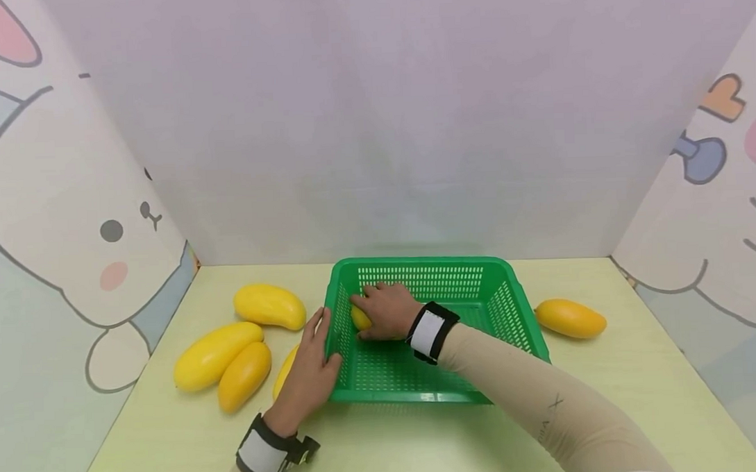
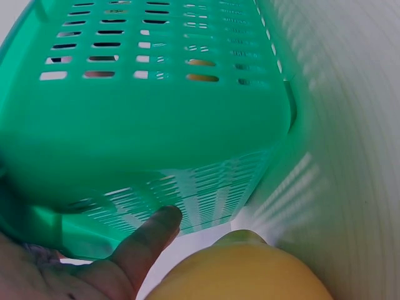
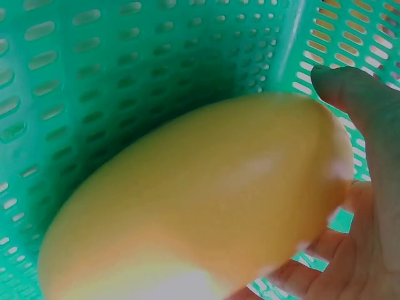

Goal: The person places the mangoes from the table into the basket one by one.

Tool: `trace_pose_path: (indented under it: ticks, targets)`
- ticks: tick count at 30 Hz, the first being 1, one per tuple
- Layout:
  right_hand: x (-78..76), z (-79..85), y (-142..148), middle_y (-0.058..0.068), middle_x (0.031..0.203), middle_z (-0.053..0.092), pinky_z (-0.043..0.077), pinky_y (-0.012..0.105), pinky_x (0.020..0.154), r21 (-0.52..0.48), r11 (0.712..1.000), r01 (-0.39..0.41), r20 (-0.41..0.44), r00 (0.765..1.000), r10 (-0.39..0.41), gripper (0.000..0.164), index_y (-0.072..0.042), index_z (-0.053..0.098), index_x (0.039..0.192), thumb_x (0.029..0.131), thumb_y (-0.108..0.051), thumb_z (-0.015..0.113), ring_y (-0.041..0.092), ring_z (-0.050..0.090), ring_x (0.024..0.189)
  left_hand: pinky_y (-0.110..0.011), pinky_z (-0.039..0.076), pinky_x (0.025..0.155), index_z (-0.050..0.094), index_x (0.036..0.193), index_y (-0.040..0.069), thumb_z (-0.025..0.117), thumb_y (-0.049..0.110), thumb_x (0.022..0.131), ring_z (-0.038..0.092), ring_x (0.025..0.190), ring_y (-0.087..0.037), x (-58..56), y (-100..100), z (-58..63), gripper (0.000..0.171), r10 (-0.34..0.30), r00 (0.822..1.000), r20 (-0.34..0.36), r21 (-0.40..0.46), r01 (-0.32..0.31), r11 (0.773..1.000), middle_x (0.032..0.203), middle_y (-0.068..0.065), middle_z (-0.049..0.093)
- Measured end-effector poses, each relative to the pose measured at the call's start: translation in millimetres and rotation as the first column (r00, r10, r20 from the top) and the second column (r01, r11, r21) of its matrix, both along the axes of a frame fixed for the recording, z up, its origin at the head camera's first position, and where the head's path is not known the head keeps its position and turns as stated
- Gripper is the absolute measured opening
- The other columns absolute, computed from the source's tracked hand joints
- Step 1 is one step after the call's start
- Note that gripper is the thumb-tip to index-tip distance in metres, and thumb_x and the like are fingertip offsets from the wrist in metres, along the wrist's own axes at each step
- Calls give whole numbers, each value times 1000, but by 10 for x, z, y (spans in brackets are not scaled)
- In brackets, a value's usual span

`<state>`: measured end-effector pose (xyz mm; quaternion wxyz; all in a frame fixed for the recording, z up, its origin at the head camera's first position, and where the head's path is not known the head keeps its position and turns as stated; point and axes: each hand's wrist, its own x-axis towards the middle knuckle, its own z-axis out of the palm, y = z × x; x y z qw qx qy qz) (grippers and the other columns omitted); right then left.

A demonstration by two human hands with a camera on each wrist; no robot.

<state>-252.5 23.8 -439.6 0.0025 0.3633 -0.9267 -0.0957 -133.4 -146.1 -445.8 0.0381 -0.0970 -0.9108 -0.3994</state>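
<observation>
A green plastic basket [image 1: 415,396] with slotted walls stands on the table. Inside its left part, my right hand [image 1: 389,310] grips a yellow mango [image 3: 200,194], fingers and thumb around one end; from the head view most of this fruit is hidden beneath the hand. My left hand [image 1: 308,370] rests against the basket's left side with its fingers extended. The left wrist view shows its thumb [image 2: 150,240] straight along the green wall. Another yellow mango [image 1: 285,371] lies beside the left hand, partly covered by it.
Left of the basket lie a yellow mango [image 1: 270,306] at the back, a long one [image 1: 216,356] and a smaller orange-yellow one [image 1: 245,376] side by side. One more mango [image 1: 570,318] lies right of the basket. A pale wall [image 1: 406,158] rises behind the table.
</observation>
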Motion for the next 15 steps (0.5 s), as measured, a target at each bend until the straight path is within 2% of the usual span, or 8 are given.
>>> trace_pose_path:
  ticks: [4, 7, 11, 15]
  targets:
    - [-23, 31, 23, 5, 122, 55, 50, 42, 73, -41, 999, -1, 5, 1000, 1, 70, -26, 46, 136, 79, -64, 55, 25, 56, 101, -50, 33, 103, 16, 150, 8, 50, 5, 89, 31, 133, -28, -10, -10, -10, 70, 1, 1000, 12, 1, -1, 1000, 155, -6, 10]
    - [-22, 111, 54, 6, 127, 54, 50, 45, 78, -60, 998, 0, -1, 1000, 0, 70, -26, 45, 137, 80, -64, 53, 28, 55, 108, -50, 32, 103, 16, 150, 7, 50, 6, 89, 30, 134, -28, -9, -12, -15, 70, -6, 1000, 13, 10, 6, 1000, 155, -6, 10]
    - [35, 307, 123, 6, 125, 54, 50, 45, 81, -86, 996, -12, -31, 999, 10, 68, -26, 45, 137, 81, -64, 51, 28, 55, 109, -50, 32, 103, 15, 150, 7, 50, 6, 89, 30, 134, -29, -1, -7, -9, 70, -14, 1000, 18, 15, 14, 1000, 155, -6, 10]
    - [90, 493, 206, 3, 121, 56, 49, 43, 82, -100, 994, -33, -95, 995, 23, 70, -27, 44, 138, 81, -67, 49, 24, 56, 105, -51, 33, 103, 15, 150, 7, 49, 6, 90, 30, 134, -29, -1, -9, 10, 69, -12, 1000, 23, 17, 11, 1000, 155, -6, 9]
